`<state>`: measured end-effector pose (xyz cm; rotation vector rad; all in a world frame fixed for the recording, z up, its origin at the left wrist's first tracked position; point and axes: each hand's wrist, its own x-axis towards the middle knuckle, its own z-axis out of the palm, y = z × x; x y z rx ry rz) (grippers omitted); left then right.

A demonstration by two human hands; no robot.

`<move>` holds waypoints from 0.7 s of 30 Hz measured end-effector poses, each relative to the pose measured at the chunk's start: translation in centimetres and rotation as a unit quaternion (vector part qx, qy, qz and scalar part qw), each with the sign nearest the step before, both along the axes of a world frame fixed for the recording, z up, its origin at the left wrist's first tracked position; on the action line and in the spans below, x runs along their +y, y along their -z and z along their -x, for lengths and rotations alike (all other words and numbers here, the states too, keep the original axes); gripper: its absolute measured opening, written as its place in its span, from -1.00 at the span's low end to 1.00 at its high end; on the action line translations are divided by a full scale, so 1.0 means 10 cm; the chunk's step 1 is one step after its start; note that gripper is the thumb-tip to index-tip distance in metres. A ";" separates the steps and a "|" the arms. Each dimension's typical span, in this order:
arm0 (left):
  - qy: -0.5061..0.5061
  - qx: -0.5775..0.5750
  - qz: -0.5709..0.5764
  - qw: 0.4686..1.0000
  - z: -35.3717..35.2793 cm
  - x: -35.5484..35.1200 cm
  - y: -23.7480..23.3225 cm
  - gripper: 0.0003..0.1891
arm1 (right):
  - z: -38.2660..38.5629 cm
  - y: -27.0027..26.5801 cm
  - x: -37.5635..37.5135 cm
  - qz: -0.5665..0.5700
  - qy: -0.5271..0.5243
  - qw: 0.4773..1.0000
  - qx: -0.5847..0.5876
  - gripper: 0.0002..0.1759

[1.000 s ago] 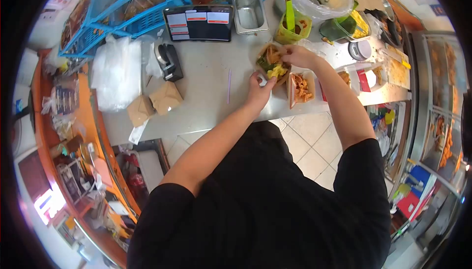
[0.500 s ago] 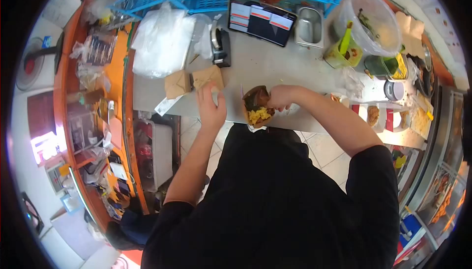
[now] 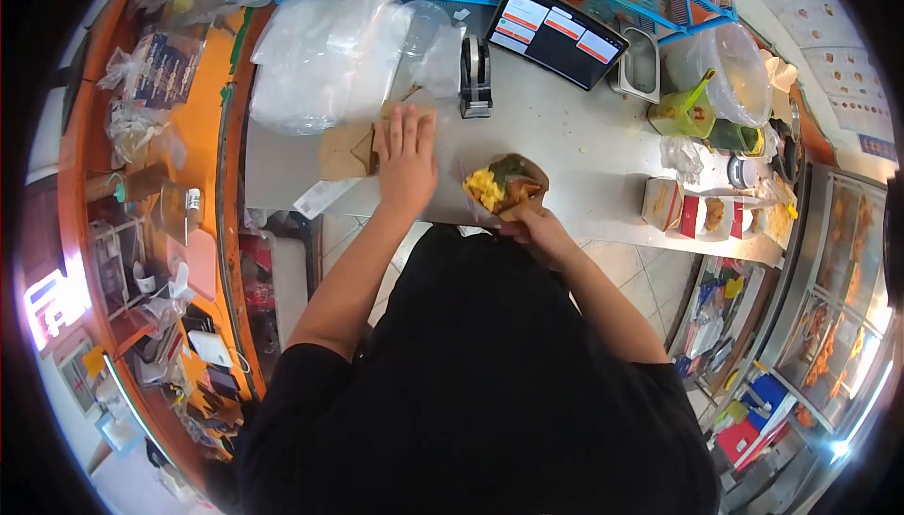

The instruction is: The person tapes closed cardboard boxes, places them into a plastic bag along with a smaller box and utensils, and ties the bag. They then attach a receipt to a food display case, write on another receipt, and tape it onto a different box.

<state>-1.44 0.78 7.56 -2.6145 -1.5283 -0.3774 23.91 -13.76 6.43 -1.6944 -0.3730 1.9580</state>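
My left hand lies with its fingers stretched out over one of the brown paper boxes, covering part of it. Beside it on the left is another brown paper box, with a white paper slip at its lower edge. Near the counter's front edge, my right hand has its fingers closed on the lower right rim of an open brown food box. Yellow pieces, dark green leaves and browned pieces of food show inside that box.
A tape dispenser, tablet and metal tin stand at the back of the counter. Plastic bags lie back left. Green jug, clear tub and red-white boxes are on the right.
My right hand has moved from the open food box's upper right side to its lower right rim, and the box has turned. My left hand is now flatter over the paper box. The view has shifted.
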 end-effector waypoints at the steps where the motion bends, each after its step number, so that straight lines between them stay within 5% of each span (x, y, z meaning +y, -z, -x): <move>1: 0.026 -0.041 0.035 0.998 0.05 -0.05 0.04 -0.48 | 0.10 -0.01 0.01 -0.012 0.049 0.999 0.006 -0.50; 4: 0.132 -0.086 0.214 0.964 0.13 -0.29 0.02 -0.66 | 0.20 -0.25 0.14 -0.064 0.054 0.994 -0.067 -0.35; 6: 0.078 0.006 0.411 0.908 0.02 -0.51 -0.12 -0.71 | 0.18 -0.36 0.13 -0.089 0.034 0.985 -0.144 -0.27; 8: 0.147 -0.042 0.379 0.913 0.02 -0.68 0.20 -0.72 | 0.17 -0.49 0.16 -0.110 0.006 0.969 -0.221 -0.18; 10: 0.213 -0.095 0.343 0.910 -0.03 -0.73 0.33 -0.72 | 0.15 -0.60 0.26 -0.095 0.121 0.969 -0.196 -0.10; 14: 0.272 -0.110 0.214 0.932 -0.12 -0.80 0.68 -0.79 | 0.03 -0.37 0.34 -0.164 0.209 0.963 -0.041 -0.17; 15: 0.294 -0.084 0.198 0.931 -0.13 -0.84 0.76 -0.81 | 0.02 -0.31 0.34 -0.171 0.231 0.954 -0.089 -0.30; 16: 0.289 -0.087 0.194 0.934 -0.14 -0.84 0.74 -0.81 | -0.04 -0.17 0.30 -0.175 0.225 0.954 -0.089 -0.30; 18: 0.338 -0.053 0.242 0.908 -0.21 -0.90 0.68 -0.85 | -0.21 0.14 0.12 -0.208 0.021 0.921 -0.329 -0.48; 21: 0.404 -0.054 0.185 0.894 -0.44 -0.99 0.74 -0.85 | -0.38 0.19 -0.08 -0.154 0.040 0.936 -0.314 -0.64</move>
